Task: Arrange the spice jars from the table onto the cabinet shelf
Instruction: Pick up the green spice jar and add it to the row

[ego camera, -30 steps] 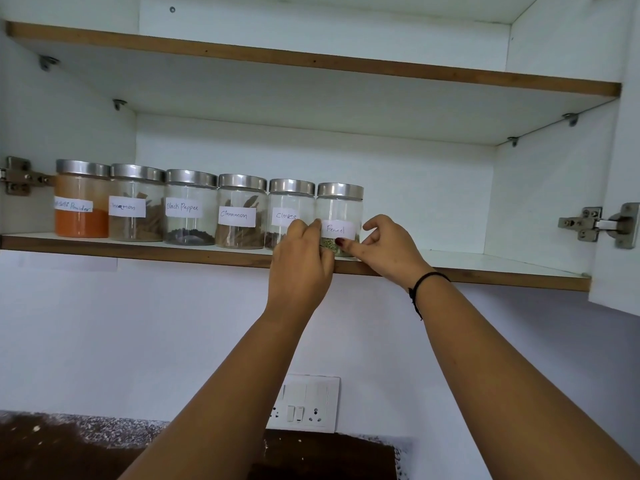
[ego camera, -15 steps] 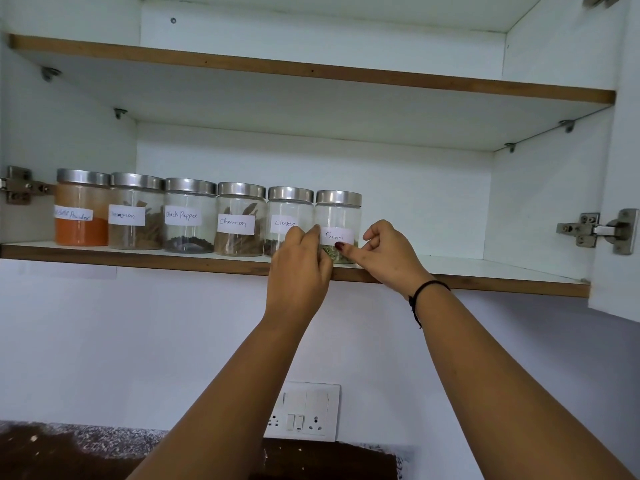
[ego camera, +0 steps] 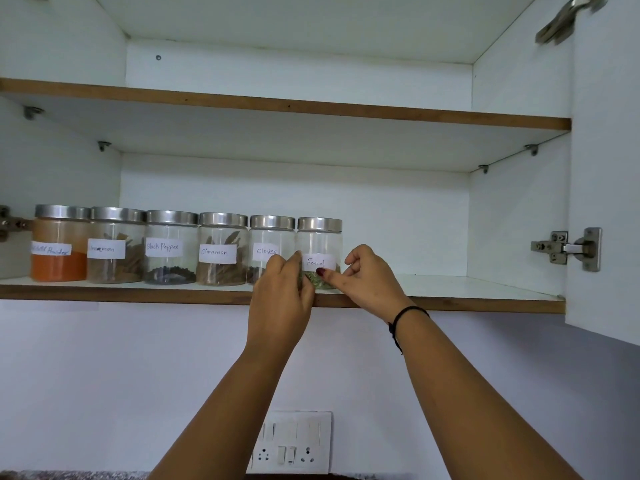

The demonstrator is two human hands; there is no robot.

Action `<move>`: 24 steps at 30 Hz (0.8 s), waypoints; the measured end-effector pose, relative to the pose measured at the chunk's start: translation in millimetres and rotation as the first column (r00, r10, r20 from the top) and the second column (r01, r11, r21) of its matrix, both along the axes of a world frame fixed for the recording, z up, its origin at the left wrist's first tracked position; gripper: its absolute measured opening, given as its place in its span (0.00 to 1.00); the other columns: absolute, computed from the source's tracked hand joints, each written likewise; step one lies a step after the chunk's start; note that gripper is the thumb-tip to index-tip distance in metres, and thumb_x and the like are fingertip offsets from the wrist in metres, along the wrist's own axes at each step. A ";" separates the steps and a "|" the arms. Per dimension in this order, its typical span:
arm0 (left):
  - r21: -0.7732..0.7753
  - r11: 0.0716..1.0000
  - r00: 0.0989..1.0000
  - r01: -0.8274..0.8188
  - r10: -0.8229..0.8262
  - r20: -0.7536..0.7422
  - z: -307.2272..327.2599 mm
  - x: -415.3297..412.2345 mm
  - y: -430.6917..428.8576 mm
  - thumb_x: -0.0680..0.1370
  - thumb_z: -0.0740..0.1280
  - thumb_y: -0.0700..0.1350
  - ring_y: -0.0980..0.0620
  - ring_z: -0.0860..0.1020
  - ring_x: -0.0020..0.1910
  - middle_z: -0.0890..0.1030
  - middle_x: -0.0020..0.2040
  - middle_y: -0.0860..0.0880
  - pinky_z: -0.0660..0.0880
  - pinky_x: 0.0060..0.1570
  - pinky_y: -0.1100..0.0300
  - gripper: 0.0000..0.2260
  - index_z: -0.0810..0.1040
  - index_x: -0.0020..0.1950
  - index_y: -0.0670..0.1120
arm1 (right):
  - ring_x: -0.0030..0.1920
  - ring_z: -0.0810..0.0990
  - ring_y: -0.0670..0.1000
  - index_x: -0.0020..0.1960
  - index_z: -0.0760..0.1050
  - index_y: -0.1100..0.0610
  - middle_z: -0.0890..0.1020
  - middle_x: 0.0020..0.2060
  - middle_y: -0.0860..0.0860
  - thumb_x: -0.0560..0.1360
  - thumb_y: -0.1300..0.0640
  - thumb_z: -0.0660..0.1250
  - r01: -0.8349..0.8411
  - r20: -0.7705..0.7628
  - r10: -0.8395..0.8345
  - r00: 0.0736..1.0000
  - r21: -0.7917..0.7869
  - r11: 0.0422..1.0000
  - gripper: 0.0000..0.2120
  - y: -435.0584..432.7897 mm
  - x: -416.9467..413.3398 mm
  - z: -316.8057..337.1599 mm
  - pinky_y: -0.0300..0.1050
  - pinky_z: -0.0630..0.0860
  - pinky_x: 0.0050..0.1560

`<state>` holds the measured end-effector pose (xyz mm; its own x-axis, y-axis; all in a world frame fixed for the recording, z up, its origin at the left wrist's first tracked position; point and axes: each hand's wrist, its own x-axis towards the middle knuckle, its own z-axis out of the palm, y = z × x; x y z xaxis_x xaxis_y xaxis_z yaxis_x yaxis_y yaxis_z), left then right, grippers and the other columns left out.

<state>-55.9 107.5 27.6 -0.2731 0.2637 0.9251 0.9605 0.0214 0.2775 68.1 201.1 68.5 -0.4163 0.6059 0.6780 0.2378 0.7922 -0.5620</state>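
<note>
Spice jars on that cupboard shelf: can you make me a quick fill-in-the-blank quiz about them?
1. The white cabinet shelf carries a row of ____ clear glass jars with steel lids.
2. The left hand and right hand both hold the right-end jar, whose label reads ____.
3. The leftmost jar contains ____ powder.
4. Between the Black Pepper jar and the Cloves jar stands the jar labelled ____.

Missing words: six; Fennel; orange; Cinnamon.
</note>
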 end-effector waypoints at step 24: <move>0.009 1.000 1.000 0.005 -0.005 0.015 -1.8 2.6 -2.6 0.80 0.64 0.43 0.50 0.77 0.42 0.73 0.49 0.49 0.78 0.43 0.54 0.19 0.73 0.71 0.44 | 0.37 0.74 0.50 0.42 0.63 0.52 0.79 0.40 0.52 0.67 0.36 0.72 -0.014 0.032 0.014 0.999 0.023 1.000 0.24 0.2 2.8 -1.9 0.47 0.73 0.38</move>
<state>-53.3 104.9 25.8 -0.2858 0.2568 0.9233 0.9563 0.0143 0.2920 71.0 201.3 66.6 -0.4462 0.5842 0.6780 0.2440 0.8083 -0.5358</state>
